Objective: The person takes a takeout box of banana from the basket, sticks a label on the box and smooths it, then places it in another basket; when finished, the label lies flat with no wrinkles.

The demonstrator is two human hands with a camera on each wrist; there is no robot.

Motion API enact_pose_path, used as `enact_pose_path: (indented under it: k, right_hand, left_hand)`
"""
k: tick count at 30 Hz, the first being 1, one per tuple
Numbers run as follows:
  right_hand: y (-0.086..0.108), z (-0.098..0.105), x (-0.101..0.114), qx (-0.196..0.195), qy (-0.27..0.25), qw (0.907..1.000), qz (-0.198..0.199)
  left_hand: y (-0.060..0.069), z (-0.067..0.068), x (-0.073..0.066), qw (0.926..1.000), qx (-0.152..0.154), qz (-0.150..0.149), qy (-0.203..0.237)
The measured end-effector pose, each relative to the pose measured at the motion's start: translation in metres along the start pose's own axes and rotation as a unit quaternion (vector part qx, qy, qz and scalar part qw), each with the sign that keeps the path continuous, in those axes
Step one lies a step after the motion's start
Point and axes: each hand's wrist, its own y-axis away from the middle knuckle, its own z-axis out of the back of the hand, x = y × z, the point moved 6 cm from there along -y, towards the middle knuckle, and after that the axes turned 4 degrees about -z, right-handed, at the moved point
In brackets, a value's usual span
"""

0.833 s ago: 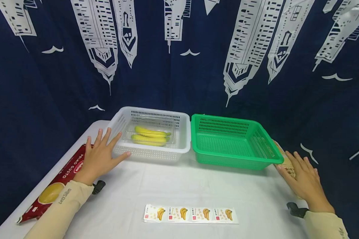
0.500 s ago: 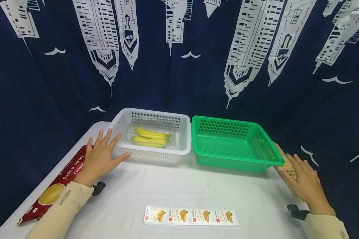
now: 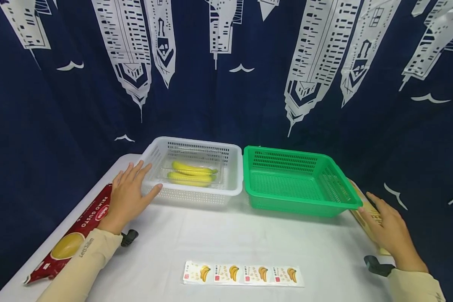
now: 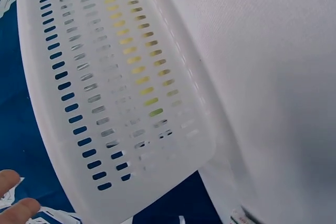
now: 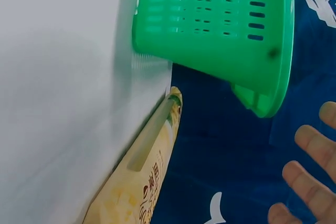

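Note:
My left hand (image 3: 130, 199), fingers straight, hovers near the left corner of a white perforated basket (image 3: 196, 197). Inside that basket, a clear plastic box (image 3: 165, 168) contains yellow bananas (image 3: 191, 178). Only a few fingertips (image 4: 20, 212) of this hand show in the left wrist view. My right hand (image 3: 394, 233) is near the right end of a green perforated basket (image 3: 300, 205), with its fingers loosely extended and nothing held. A pale yellow printed bag (image 5: 139, 187) lies by it, partly hidden by the hand in the head view.
A red bag (image 3: 75, 237) printed "Primo Gusto" lies along the table's left edge, partly under the left forearm. A strip of banana-printed labels (image 3: 243, 274) lies near the front of the white tablecloth (image 3: 211, 235). A dark blue curtain (image 3: 211, 105) hangs behind.
The left hand's fingers have drawn closer together. My right hand has moved slightly right, showing more of the yellow bag. The baskets and labels stay put while the head view shifts slightly.

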Motion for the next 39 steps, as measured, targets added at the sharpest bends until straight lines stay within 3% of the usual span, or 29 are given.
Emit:
enact_pose_path:
  k: [8, 11, 15, 18, 21, 27, 29, 32, 34, 37, 39]
  right_hand:
    - [-0.001, 0.002, 0.009, -0.022, -0.061, 0.9979, 0.007]
    - [-0.003, 0.002, 0.014, -0.031, -0.082, 0.9961, 0.011]
    - [-0.008, 0.001, 0.021, -0.036, -0.094, 0.9947, 0.021]
    - [-0.014, -0.001, 0.027, -0.032, -0.108, 0.9932, 0.030]
    - [-0.019, -0.002, 0.031, -0.019, -0.136, 0.9898, 0.035]
    - [-0.027, -0.005, 0.041, 0.024, -0.191, 0.9802, 0.046]
    - [-0.031, -0.007, 0.045, 0.051, -0.211, 0.9752, 0.044]
    - [-0.037, -0.010, 0.053, 0.093, -0.235, 0.9666, 0.041]
    - [-0.040, -0.012, 0.059, 0.115, -0.240, 0.9631, 0.039]
    - [-0.046, -0.014, 0.069, 0.142, -0.234, 0.9609, 0.039]
    - [-0.050, -0.017, 0.076, 0.160, -0.236, 0.9578, 0.037]
  left_hand:
    - [-0.004, 0.000, 0.012, 0.9936, -0.051, 0.040, 0.093]
    - [-0.006, -0.002, 0.021, 0.9860, -0.079, 0.067, 0.131]
    - [-0.008, -0.006, 0.033, 0.9700, -0.105, 0.120, 0.184]
    - [-0.008, -0.010, 0.041, 0.9529, -0.118, 0.168, 0.223]
    - [-0.008, -0.017, 0.046, 0.9284, -0.138, 0.218, 0.268]
    - [-0.007, -0.037, 0.050, 0.8559, -0.164, 0.290, 0.396]
    - [-0.008, -0.043, 0.049, 0.8369, -0.169, 0.300, 0.425]
    - [-0.008, -0.050, 0.048, 0.8162, -0.182, 0.310, 0.453]
    - [-0.007, -0.054, 0.047, 0.8074, -0.187, 0.312, 0.464]
    - [-0.005, -0.060, 0.047, 0.8019, -0.193, 0.304, 0.477]
    - [-0.004, -0.062, 0.048, 0.8038, -0.190, 0.297, 0.479]
